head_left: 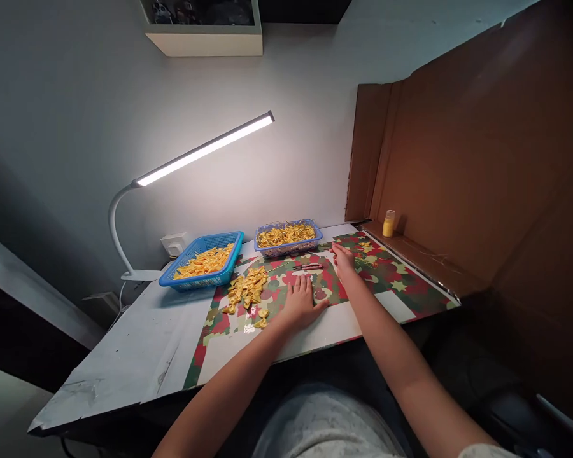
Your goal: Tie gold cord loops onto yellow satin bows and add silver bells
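Note:
My left hand lies flat and open on a red, green and cream patterned sheet that covers the table. Just left of it sits a loose pile of small yellow bow-shaped pieces. My right hand reaches farther back with fingers stretched out on the sheet, close to a small dark thin object and to the purple-blue basket filled with yellow pieces. A second blue basket holding orange-yellow pieces stands at the back left.
A white desk lamp arches over the baskets from the left. A small yellow bottle stands on a ledge by the brown cardboard wall at right. A wall socket is behind the baskets.

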Tool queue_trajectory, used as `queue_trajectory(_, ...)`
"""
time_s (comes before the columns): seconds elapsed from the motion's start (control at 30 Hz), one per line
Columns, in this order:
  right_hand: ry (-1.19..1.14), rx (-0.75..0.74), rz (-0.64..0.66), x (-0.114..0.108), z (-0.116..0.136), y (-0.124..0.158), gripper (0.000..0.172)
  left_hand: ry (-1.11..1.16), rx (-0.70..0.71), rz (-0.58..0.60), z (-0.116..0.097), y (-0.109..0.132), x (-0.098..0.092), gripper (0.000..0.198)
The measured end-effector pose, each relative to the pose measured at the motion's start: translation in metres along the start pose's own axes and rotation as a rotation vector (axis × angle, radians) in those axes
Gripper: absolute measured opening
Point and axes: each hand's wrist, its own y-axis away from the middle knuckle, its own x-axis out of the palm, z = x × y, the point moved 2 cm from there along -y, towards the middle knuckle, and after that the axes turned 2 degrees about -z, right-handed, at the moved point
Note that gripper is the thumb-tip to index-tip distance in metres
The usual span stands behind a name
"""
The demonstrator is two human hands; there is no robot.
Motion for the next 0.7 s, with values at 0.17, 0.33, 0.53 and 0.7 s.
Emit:
queue_trajectory(0.17,-0.122,0.103,-0.109,-0.003,0.011,-0.002,0.032,-0.013,0.013,0.031,-0.035,-0.015,0.007,0.095)
queue_trajectory(0.33,-0.220,0.100,-0.207,-0.014,0.027,-0.006,0.032,0.015,0.111,0.031,-0.077,-0.051,0.023,0.085)
queue_trajectory(0.53,-0.276,0.044,-0.262,-0.025,0.038,-0.006,0.031,0.126,0.127,-0.168,-0.115,-0.094,0.032,0.061)
queue_trajectory(0.7,-0.281,0.049,-0.230,-0.022,0.040,-0.009,0.032,0.193,0.025,-0.345,-0.107,-0.096,0.028,0.038)
